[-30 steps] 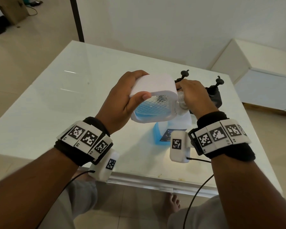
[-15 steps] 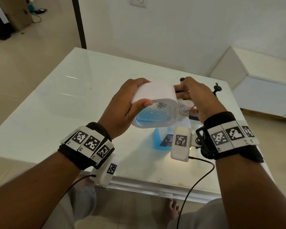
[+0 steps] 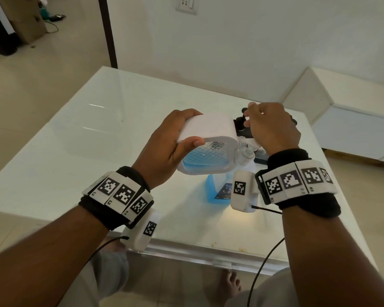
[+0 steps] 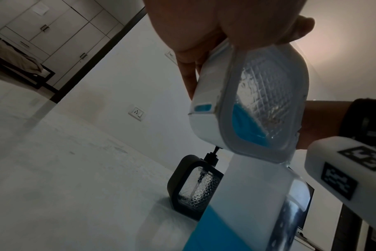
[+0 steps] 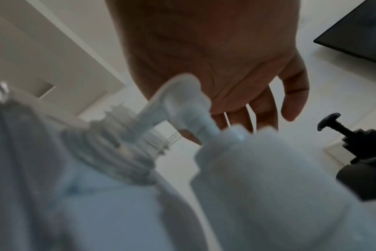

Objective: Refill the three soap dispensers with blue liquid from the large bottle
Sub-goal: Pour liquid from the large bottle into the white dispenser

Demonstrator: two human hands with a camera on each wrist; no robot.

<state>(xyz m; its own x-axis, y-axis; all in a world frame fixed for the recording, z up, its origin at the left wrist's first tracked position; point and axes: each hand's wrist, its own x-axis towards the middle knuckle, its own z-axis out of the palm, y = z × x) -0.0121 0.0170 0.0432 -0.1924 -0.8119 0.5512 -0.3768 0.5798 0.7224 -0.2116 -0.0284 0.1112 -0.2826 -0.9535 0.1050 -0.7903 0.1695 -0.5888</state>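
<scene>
White glass table point(image 3: 80, 138): white soap dispenser point(image 3: 208, 149) tipped above large bottle point(image 3: 220, 187).
Left hand point(image 3: 166, 149) grips the dispenser's body; right hand point(image 3: 273, 127), fingers loosely open, hovers just beside its pump point(image 5: 182, 95).

Glossy white table point(image 3: 80, 138); standing on it, large bottle point(image 3: 217, 187) part-full of blue liquid near the front edge, and a black dispenser point(image 4: 195, 185) just behind it.
</scene>
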